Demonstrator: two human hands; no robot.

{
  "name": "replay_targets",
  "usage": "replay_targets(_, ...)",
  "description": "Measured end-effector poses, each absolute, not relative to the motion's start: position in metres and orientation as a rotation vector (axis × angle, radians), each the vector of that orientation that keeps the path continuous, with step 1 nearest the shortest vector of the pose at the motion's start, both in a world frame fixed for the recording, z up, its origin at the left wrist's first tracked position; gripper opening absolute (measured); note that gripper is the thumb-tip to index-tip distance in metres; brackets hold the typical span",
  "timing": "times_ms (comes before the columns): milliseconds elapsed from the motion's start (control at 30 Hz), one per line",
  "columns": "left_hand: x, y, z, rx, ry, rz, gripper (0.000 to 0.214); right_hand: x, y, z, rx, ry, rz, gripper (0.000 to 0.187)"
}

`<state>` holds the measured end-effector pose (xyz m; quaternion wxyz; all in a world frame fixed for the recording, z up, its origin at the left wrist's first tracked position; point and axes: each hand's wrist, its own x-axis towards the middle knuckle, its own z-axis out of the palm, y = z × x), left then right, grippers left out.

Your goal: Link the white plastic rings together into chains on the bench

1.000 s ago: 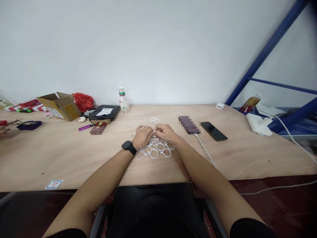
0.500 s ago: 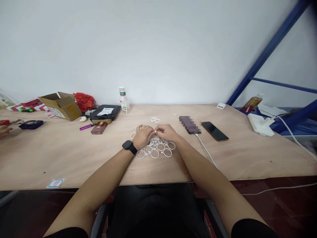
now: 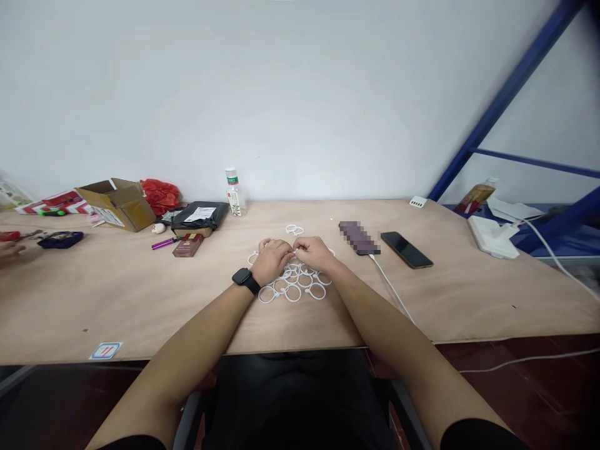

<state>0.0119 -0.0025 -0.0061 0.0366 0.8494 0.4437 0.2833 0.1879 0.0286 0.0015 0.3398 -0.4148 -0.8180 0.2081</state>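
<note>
My left hand, with a black watch on its wrist, and my right hand meet over a cluster of several linked white plastic rings on the wooden table. Both hands have curled fingers pinching a white ring between them at the far edge of the cluster. A pair of loose white rings lies just beyond my hands.
Right of my hands lie a purple phone with a white cable, and a black phone. At the left are a cardboard box, a black bag, a bottle, a purple lighter and a brown packet. Another person's hand shows at the far left edge.
My hands stay pinched on the ring with only slight finger shifts. The view has tipped down a little.
</note>
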Motion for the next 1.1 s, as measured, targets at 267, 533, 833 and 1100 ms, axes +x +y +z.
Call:
replay_targets(267,0.001,0.004,-0.003,2.548,1.414,0.94,0.024,0.194,0.033,-0.002,-1.098,-2.09,0.402,0.025)
replay_targets(533,-0.038,0.016,0.001,2.259,2.173,0.532,0.032,0.207,0.053,-0.018,-1.192,-2.118,0.262,0.05)
replay_targets(833,-0.049,0.023,-0.009,2.19,2.119,0.335,0.022,0.201,0.046,-0.017,-1.132,-2.163,0.275,0.033)
replay_targets(1100,-0.036,0.029,-0.012,2.224,1.651,1.076,0.011,0.185,0.032,-0.011,-1.006,-2.177,0.398,0.025)
